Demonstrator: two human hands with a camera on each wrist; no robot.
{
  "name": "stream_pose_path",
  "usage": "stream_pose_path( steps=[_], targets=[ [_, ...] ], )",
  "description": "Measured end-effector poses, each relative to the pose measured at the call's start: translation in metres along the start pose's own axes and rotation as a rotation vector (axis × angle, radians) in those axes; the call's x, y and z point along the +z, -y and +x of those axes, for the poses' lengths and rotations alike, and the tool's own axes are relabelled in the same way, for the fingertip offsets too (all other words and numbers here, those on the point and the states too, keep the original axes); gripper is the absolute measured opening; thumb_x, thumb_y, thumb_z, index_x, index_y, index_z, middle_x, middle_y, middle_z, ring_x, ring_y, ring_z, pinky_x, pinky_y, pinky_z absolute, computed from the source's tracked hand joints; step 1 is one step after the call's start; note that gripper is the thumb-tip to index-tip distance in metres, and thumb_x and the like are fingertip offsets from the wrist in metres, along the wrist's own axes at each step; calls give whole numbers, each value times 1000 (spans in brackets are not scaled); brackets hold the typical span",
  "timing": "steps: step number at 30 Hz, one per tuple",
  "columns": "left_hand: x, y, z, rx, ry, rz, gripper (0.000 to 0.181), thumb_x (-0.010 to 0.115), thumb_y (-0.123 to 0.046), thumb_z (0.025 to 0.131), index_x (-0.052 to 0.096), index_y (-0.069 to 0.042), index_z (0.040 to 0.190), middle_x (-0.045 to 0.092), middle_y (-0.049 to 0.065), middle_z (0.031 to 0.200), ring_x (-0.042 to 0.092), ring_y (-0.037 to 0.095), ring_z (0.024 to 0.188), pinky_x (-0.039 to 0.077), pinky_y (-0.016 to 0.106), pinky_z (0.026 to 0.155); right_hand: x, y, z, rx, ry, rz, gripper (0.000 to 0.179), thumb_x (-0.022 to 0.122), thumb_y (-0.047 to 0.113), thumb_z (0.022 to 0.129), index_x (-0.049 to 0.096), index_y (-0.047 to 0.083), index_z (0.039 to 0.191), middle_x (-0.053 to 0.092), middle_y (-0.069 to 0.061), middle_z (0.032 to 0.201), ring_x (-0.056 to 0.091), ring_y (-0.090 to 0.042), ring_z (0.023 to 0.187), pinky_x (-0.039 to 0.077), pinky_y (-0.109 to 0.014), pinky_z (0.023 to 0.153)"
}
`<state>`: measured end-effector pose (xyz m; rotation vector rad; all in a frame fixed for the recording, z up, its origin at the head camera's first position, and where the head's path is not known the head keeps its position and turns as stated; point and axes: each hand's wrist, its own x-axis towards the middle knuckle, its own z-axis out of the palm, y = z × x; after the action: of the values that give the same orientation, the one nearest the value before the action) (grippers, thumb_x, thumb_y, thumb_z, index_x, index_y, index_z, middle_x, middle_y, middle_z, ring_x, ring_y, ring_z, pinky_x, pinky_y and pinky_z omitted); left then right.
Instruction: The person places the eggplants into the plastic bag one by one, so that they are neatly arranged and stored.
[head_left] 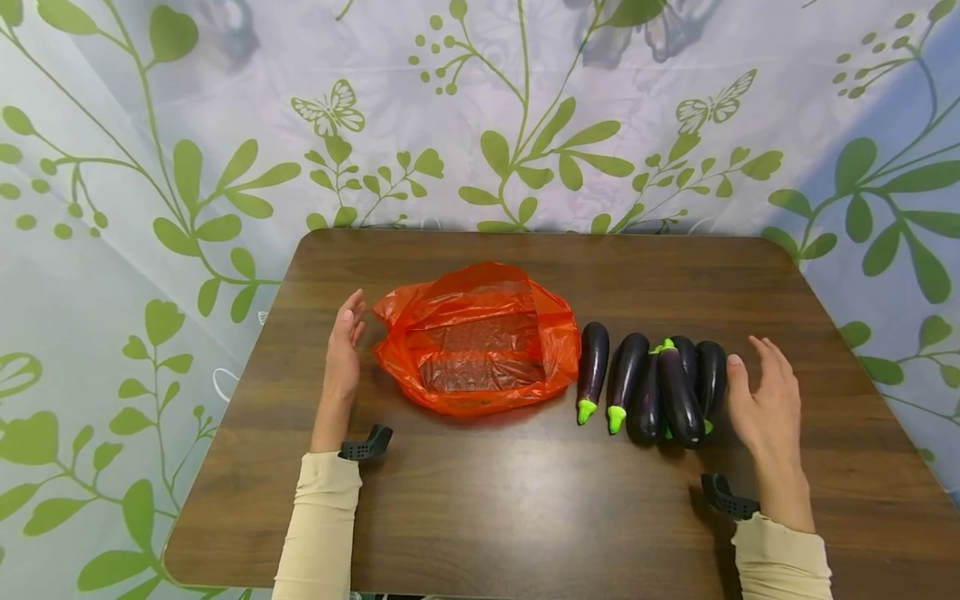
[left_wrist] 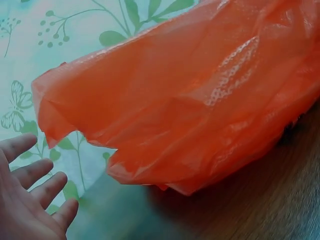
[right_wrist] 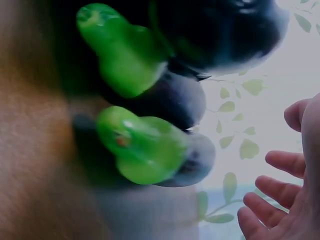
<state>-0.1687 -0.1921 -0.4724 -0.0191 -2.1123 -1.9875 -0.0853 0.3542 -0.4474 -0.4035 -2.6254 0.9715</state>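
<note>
A red plastic bag (head_left: 480,400) lies spread with its mouth facing up on the wooden table. Just left of it is my left hand (head_left: 345,350), fingers extended and apart from the bag; the left wrist view shows the same hand (left_wrist: 30,195) beside the bag's torn-looking edge (left_wrist: 125,155). Several dark eggplants (head_left: 626,379) with green caps lie in a group right of the bag, some stacked on others. My right hand (head_left: 768,408) is to the right of them, fingers loosely extended, holding nothing. In the right wrist view, green eggplant caps (right_wrist: 145,145) show close up, apart from the hand (right_wrist: 280,195).
The brown wooden table (head_left: 525,517) has rounded corners. Behind it hangs a pale curtain (head_left: 420,108) with green leaves and butterflies. A black wrist strap mount (head_left: 367,444) sits on the left wrist, and another mount (head_left: 727,497) on the right.
</note>
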Motion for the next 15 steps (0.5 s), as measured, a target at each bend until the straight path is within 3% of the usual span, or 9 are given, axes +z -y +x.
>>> stream_pose_path(
  steps=[3,7,15],
  targets=[
    [4,3,2,-14,0,-100,61,27,-39,110,37,-1,157,35,17,164,29,36,153,19,49,127,5,-6,2,27,15,12,57,43,31,108,36,7,159,27,-21,167,22,-49,153,15,-65,123],
    [9,6,5,-16,11,-166,63,29,-40,110,37,2,156,35,21,163,27,40,153,18,50,127,13,-12,2,77,43,5,59,42,34,108,34,7,160,26,-22,167,22,-49,152,15,-66,122],
    [18,14,6,-84,63,-260,66,30,-46,109,38,0,157,42,17,160,42,24,146,27,39,125,23,-16,0,155,58,9,61,45,37,107,35,9,160,39,-28,158,37,-52,141,27,-67,115]
  ],
)
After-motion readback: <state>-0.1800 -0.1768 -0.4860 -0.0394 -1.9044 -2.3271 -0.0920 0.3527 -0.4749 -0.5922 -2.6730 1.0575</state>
